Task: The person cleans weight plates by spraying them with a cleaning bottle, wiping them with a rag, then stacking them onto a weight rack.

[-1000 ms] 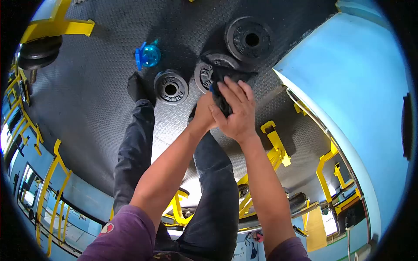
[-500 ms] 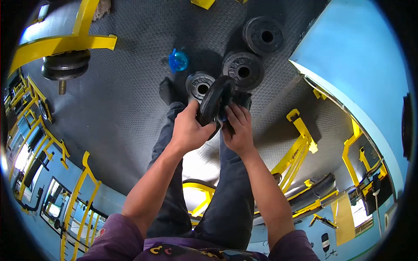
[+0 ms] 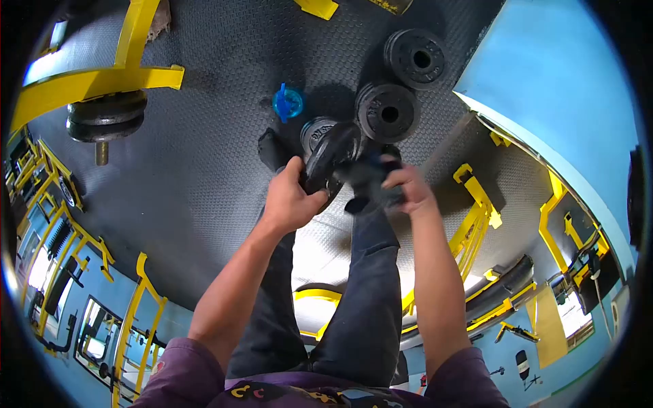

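Observation:
My left hand (image 3: 291, 196) is closed on the rim of a black weight plate (image 3: 331, 158), which is held on edge and tilted. My right hand (image 3: 412, 190) grips a dark cloth (image 3: 373, 178), blurred by motion, just right of the plate. Partly behind the held plate, a greyer plate with raised lettering (image 3: 315, 133) lies on the floor. Beyond my right hand are a stack of black plates (image 3: 389, 114) and another stack (image 3: 420, 60) farther back. A bottle with a blue cap (image 3: 287, 103) stands left of them.
Dark textured matting (image 3: 204, 163) covers the floor. A yellow frame (image 3: 102, 80) with loaded plates (image 3: 106, 117) stands at the left. Another yellow frame (image 3: 476, 204) is at the right, near a light-blue wall (image 3: 551, 68). My shoe (image 3: 272, 148) is beside the greyer plate.
My right hand has moved right, away from the held plate, drawing the dark cloth with it. My left hand still holds the plate. The view has shifted slightly.

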`<move>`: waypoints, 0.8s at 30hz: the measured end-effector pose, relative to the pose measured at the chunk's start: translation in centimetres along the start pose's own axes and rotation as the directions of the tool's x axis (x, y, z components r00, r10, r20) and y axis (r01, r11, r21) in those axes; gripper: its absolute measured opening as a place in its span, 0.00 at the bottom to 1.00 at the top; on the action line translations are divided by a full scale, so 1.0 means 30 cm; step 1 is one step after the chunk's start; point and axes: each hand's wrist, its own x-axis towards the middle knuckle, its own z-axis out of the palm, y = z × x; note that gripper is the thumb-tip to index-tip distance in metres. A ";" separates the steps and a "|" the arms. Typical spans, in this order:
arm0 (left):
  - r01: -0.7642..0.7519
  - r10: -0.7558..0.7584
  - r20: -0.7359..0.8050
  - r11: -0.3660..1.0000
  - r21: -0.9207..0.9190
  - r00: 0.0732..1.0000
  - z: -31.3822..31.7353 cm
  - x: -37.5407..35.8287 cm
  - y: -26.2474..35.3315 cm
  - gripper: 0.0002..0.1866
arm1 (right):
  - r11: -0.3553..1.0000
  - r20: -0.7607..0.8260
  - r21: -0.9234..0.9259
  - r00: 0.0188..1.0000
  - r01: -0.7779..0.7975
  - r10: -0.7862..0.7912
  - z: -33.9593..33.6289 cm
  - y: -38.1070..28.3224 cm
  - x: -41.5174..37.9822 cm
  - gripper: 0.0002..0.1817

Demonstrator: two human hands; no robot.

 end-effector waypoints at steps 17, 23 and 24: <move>0.116 -0.121 -0.054 0.988 -0.098 0.991 -0.147 -0.250 0.009 0.22 | 0.987 -0.003 0.159 1.000 -0.011 0.012 0.085 0.392 0.241 0.34; 0.036 -0.030 0.024 0.950 -0.309 0.999 -0.417 -0.592 0.068 0.25 | 0.961 -0.244 0.179 0.956 0.212 -0.165 0.640 0.293 -0.293 0.38; 0.005 0.018 0.063 0.939 -0.344 0.998 -0.474 -0.646 0.071 0.28 | 0.960 -0.313 0.072 0.920 0.271 -0.237 0.729 0.280 -0.402 0.39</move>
